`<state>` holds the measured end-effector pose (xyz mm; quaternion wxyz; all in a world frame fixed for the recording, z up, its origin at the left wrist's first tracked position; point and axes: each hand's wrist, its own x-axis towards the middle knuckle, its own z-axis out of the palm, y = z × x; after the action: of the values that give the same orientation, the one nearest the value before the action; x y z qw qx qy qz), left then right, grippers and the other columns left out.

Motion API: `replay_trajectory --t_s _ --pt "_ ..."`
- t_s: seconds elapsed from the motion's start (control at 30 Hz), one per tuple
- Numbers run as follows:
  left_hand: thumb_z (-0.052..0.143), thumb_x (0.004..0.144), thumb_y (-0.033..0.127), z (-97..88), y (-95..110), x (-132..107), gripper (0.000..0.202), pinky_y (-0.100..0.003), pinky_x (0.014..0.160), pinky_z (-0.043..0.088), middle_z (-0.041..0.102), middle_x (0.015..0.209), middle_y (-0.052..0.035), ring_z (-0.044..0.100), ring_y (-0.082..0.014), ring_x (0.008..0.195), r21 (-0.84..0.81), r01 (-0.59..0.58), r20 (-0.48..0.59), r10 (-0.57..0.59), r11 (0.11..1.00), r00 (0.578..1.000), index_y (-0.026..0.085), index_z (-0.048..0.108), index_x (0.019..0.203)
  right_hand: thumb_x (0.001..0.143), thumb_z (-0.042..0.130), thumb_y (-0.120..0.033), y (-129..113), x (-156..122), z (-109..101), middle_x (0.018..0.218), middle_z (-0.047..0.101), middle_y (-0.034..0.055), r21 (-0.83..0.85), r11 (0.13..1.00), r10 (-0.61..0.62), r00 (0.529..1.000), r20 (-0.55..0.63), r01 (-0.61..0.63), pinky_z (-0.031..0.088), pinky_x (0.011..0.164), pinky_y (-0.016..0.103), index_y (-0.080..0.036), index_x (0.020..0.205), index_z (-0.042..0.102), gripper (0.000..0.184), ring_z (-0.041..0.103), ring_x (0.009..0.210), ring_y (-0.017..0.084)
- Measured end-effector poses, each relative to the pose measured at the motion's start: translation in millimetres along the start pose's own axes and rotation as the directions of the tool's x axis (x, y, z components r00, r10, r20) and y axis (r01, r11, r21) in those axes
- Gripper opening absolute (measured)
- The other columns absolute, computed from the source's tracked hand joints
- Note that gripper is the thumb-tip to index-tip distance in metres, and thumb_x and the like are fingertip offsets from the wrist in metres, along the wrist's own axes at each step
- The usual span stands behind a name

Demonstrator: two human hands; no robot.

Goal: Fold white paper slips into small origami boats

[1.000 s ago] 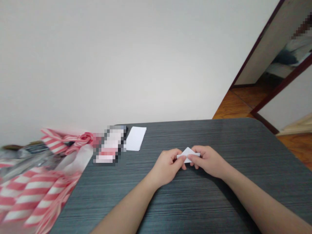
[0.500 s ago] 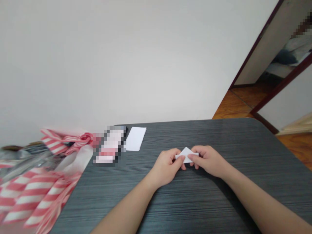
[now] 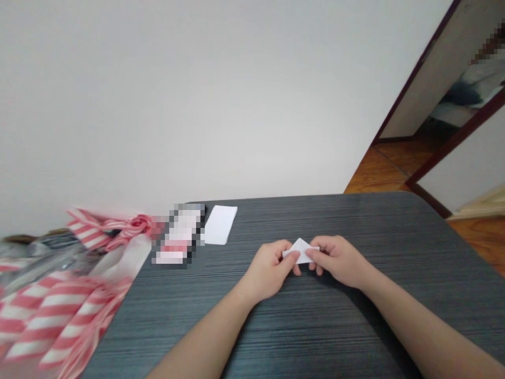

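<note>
Pinching peaked white paper (image 3: 300,247), dark finely streaked tabletop (image 3: 300,331)

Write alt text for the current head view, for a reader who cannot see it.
A person's left hand and right hand pinch a small folded paper over a dark table. To the left lie flat white paper and a pixelated object, with red-striped fabric past the table's edge.

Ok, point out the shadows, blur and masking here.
Head view: a soft shadow lies on the dark table along the right forearm; same view, pixel blocks mask the flat item left of the white paper; same view, striped fabric looks soft near the left edge.
</note>
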<state>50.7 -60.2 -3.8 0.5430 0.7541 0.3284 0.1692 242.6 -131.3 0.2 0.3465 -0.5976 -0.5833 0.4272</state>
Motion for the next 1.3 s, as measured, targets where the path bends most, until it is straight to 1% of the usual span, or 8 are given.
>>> replay_trajectory --t_s 0.23,0.37,0.47,0.63,0.83,1.07,1.2,1.3 --pt "0.051 0.092 0.039 -1.8 2 0 0.033 -0.022 0.049 0.032 0.061 0.057 0.0018 0.044 -0.0099 0.047 -0.055 0.045 -0.011 -0.045 0.998 0.999 0.016 0.064 0.072 0.093 0.056 -0.030 4 1 -2 0.059 0.066 -0.0007 0.028 1.000 -0.005 1.000 -0.014 0.005 0.043 0.053 0.021 -0.017 0.070 0.062 0.027 0.058 0.050 0.011" --pt "0.054 0.090 0.041 -0.4 0 0 0.029 -0.021 0.046 0.032 0.063 0.060 0.0018 0.043 -0.0089 0.045 -0.163 0.066 -0.032 -0.072 0.984 0.997 0.017 0.062 0.077 0.094 0.056 -0.031 5 -1 -4 0.060 0.066 -0.0005 0.046 0.999 0.001 1.000 -0.026 0.001 0.043 0.054 0.021 -0.017 0.070 0.061 0.028 0.058 0.051 0.011" --pt "0.053 0.091 0.042 0.0 -2 1 0.030 -0.020 0.045 0.033 0.063 0.058 0.0021 0.042 -0.0081 0.043 -0.237 0.069 -0.063 -0.086 0.969 0.994 0.017 0.059 0.076 0.094 0.055 -0.033 7 0 -5 0.061 0.066 -0.0004 0.088 0.996 0.016 0.999 -0.045 -0.012 0.043 0.053 0.021 -0.018 0.069 0.059 0.029 0.058 0.050 0.011" --pt "0.052 0.091 0.044 -0.2 -5 0 0.032 -0.019 0.045 0.033 0.062 0.056 0.0015 0.042 -0.0080 0.043 -0.231 0.084 -0.081 -0.105 0.969 0.991 0.017 0.058 0.074 0.094 0.055 -0.034 11 1 -5 0.055 0.063 -0.0011 0.073 0.997 0.020 0.998 -0.055 -0.016 0.041 0.053 0.022 -0.018 0.069 0.061 0.031 0.055 0.048 0.011" --pt "0.052 0.092 0.044 1.6 -9 0 0.032 -0.019 0.045 0.033 0.065 0.061 -0.0003 0.043 -0.0079 0.045 -0.260 0.060 -0.108 -0.090 0.964 0.990 0.017 0.057 0.077 0.094 0.055 -0.034 11 2 -5 0.053 0.061 -0.0021 0.090 0.996 0.032 0.997 -0.068 -0.026 0.039 0.052 0.022 -0.017 0.070 0.062 0.030 0.052 0.047 0.010" --pt "0.052 0.092 0.045 1.7 -9 0 0.034 -0.019 0.044 0.031 0.062 0.057 0.0003 0.041 -0.0076 0.043 -0.259 0.070 -0.093 -0.097 0.963 0.991 0.016 0.057 0.075 0.094 0.054 -0.036 11 1 -7 0.057 0.064 -0.0005 0.099 0.995 0.017 0.998 -0.057 -0.012 0.042 0.055 0.022 -0.017 0.070 0.060 0.031 0.056 0.050 0.011" --pt "0.052 0.092 0.046 0.9 -9 1 0.034 -0.019 0.045 0.033 0.063 0.059 -0.0002 0.043 -0.0076 0.044 -0.266 0.055 -0.097 -0.084 0.963 0.992 0.016 0.058 0.076 0.094 0.055 -0.037 10 2 -5 0.056 0.063 -0.0009 0.096 0.995 0.011 0.997 -0.077 -0.004 0.043 0.054 0.022 -0.018 0.070 0.060 0.031 0.055 0.050 0.011" --pt "0.052 0.092 0.044 0.1 -8 1 0.033 -0.019 0.045 0.034 0.062 0.059 0.0003 0.043 -0.0076 0.044 -0.266 0.051 -0.077 -0.075 0.963 0.994 0.016 0.060 0.078 0.092 0.057 -0.038 9 3 -4 0.058 0.062 -0.0015 0.122 0.992 0.022 0.995 -0.096 -0.010 0.043 0.053 0.022 -0.018 0.071 0.059 0.030 0.055 0.049 0.011"
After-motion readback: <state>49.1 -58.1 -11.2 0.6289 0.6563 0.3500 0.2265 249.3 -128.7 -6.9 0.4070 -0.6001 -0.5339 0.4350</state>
